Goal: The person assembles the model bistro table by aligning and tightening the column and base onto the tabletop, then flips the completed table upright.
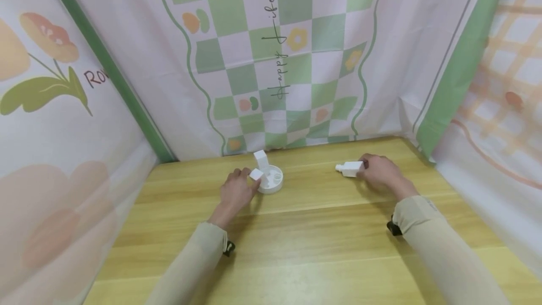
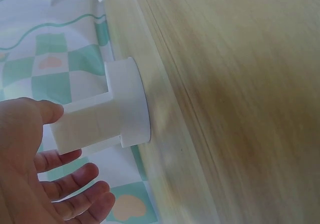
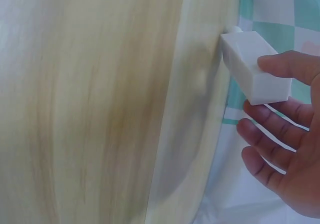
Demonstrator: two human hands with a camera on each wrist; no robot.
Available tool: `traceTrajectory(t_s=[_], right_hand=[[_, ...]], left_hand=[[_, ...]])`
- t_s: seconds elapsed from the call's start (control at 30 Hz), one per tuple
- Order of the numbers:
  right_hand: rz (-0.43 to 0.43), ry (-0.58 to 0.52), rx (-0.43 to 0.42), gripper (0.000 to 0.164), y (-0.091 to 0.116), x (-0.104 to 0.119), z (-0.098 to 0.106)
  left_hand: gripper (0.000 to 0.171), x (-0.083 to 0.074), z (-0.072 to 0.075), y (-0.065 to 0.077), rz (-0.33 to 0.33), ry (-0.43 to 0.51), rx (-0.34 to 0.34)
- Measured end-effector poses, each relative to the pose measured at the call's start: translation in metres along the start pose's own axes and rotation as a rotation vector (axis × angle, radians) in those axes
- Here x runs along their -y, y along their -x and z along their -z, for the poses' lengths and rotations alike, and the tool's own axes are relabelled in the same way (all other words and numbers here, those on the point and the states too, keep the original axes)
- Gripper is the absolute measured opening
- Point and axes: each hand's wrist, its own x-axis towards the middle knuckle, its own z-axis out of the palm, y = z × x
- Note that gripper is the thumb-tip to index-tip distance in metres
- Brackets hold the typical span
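Observation:
A round white base [image 1: 277, 188] with low walls and circular sockets lies on the table. Two white rectangular blocks stand up from it: the rear block [image 1: 261, 159] is untouched, while the nearer block [image 1: 256, 174] is pinched at its top end by my left hand [image 1: 237, 193]. In the left wrist view, thumb and index finger lie on opposite sides of that block [image 2: 86, 124], its other end against the base [image 2: 132, 101]. To the right, my right hand [image 1: 382, 172] pinches a white block with a round stepped peg [image 1: 352, 169] pointing left. The right wrist view shows this block [image 3: 255, 69] tilted.
The wooden table [image 1: 292, 248] ends at a patterned curtain [image 1: 271, 74] behind the base. Further curtains hang at the left [image 1: 63, 154] and right [image 1: 499, 121], the right one close to my right arm.

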Motion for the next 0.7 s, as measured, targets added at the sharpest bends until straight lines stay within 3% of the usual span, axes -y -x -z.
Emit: traceTrajectory(t_s=[0.7], right_hand=[[-0.031,-0.16,-0.123,0.049,-0.01,0.016,-0.001]], left_hand=[[0.055,0.001,-0.001,0.0,-0.011,-0.007,-0.015]])
